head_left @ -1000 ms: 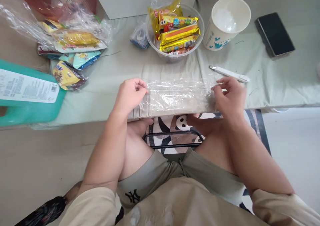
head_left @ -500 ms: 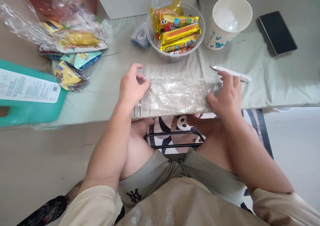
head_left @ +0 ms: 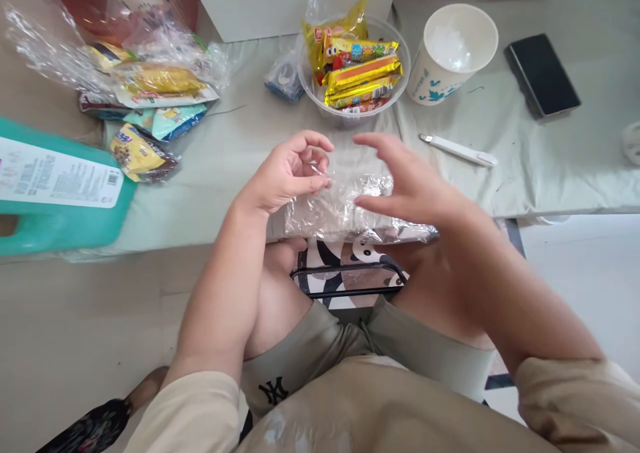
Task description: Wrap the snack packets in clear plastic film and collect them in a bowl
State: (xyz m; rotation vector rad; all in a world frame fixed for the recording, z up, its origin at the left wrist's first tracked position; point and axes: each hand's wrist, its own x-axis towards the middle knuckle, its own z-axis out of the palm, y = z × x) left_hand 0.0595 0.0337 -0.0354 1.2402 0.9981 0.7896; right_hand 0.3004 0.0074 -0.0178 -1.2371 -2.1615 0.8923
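Note:
A sheet of clear plastic film lies bunched at the near edge of the grey-green table cover. My left hand pinches the film's left part between thumb and fingertips. My right hand hovers over the film's right side with its fingers spread and the thumb low near the film; it holds nothing. Both forearms reach in from my lap.
Behind the hands stands a clear bowl of yellow snack bars. To its right are a paper cup, a white pen-like tool and a dark phone. Snack packets and a teal jug lie at the left.
Both hands moved inward from the film's ends. The film, stretched flat before, is now gathered into a narrower, crumpled bunch. My right hand let go and lifted.

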